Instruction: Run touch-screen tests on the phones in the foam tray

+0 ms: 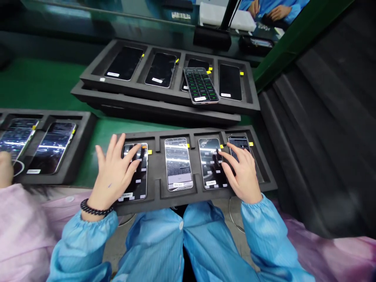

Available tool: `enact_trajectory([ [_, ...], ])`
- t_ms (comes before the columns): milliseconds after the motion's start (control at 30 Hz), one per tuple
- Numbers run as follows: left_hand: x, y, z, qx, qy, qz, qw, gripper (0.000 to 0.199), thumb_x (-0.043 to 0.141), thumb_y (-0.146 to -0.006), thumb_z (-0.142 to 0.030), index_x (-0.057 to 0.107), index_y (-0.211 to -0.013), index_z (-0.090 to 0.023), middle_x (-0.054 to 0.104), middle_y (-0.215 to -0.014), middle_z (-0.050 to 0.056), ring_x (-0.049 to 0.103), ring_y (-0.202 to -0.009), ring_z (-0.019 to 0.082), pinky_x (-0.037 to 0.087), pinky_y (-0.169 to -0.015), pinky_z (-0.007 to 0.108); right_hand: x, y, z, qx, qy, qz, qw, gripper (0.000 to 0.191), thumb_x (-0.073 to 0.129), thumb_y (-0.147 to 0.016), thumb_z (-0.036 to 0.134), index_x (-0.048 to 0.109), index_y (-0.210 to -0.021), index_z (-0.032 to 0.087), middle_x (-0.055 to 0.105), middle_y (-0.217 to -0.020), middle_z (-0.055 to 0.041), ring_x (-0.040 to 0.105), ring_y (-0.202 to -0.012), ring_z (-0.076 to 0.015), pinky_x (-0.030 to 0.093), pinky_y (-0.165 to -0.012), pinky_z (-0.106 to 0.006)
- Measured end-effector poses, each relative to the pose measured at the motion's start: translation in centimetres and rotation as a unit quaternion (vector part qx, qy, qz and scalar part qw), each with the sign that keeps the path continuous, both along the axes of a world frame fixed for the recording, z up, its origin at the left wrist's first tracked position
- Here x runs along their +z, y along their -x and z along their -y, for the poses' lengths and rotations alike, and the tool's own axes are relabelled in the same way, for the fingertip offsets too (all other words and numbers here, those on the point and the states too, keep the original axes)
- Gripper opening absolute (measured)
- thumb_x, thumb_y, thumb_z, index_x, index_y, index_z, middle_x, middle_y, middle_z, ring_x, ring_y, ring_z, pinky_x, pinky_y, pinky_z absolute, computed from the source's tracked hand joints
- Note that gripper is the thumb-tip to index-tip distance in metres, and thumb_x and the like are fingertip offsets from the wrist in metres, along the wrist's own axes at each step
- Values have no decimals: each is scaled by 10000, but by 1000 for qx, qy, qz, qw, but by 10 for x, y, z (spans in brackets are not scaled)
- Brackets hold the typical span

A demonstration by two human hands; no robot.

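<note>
A green post (pixel 296 39) slants beside ridged black sheeting (pixel 317 149) at right, while beyond a black stand (pixel 212 38) a white container (pixel 213 15) lies near a co-worker's blue sleeve (pixel 293 12).

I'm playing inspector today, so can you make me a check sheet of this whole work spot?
Surface: green table, partly covered.
Job's things: four phones in the near tray.
Clutter: loose phone askew across the back tray.
Hands: left hand over the leftmost of the four; right hand over the two rightmost.
Cables: cannot tell; thin curves show below.
Surroundings: co-worker's hand far left, another person's hands top right.
</note>
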State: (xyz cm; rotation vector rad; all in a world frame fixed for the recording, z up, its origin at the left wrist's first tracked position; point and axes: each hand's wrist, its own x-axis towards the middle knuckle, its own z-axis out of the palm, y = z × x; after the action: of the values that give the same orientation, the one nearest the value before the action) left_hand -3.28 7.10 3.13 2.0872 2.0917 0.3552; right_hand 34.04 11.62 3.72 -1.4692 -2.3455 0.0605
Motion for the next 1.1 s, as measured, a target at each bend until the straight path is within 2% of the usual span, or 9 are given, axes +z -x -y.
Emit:
enact_trajectory([
  [167,-3,6,7,16,5,-24,1000,534,250,-1044,-397,531,-1453,-200,203,-1696,179,106,-1587,408,87,-1186,800,1,-3,6,-5,-20,-2,1000,314,453,-1041,294,676,-1253,230,544,-1489,-123,518,-1347,-311,364,-1171,-577],
  [300,-6,13,21,24,-45,-9,999,523,294,-1022,-343,540,-1454,-178,207,-1693,179,132,-1568,465,87,-1170,832,-2,-2,9,7,-3,18,1000,309,445,-1047,305,703,-1210,259,542,-1500,-104,517,-1352,-299,339,-1185,-586],
  [433,-9,21,42,25,-84,25,996,531,295,-1010,-379,515,-1483,-284,203,-1709,77,132,-1565,472,57,-1176,844,-5,0,5,3,16,33,999,362,409,-1060,323,629,-1333,231,498,-1540,-138,493,-1379,-299,323,-1195,-597],
  [633,-17,31,67,18,-94,23,995,538,255,-1019,-374,430,-1528,-366,157,-1721,28,123,-1569,464,98,-1157,867,-4,11,-2,20,31,59,998,381,405,-1063,362,614,-1354,231,476,-1561,-142,470,-1393,-315,288,-1204,-633],
  [833,-19,25,64,25,-88,4,996,513,273,-1030,-361,598,-1403,-225,266,-1676,146,162,-1566,448,118,-1168,831,-5,18,-4,59,23,62,996,363,413,-1062,354,613,-1340,233,484,-1547,-146,489,-1375,-314,286,-1200,-645],
  [1100,-13,10,55,40,-6,-14,999,523,277,-1033,-350,532,-1466,-205,210,-1693,178,105,-1584,424,96,-1190,792,-3,10,8,75,-7,21,997,329,423,-1057,301,574,-1342,234,515,-1507,-147,515,-1356,-304,317,-1192,-622],
])
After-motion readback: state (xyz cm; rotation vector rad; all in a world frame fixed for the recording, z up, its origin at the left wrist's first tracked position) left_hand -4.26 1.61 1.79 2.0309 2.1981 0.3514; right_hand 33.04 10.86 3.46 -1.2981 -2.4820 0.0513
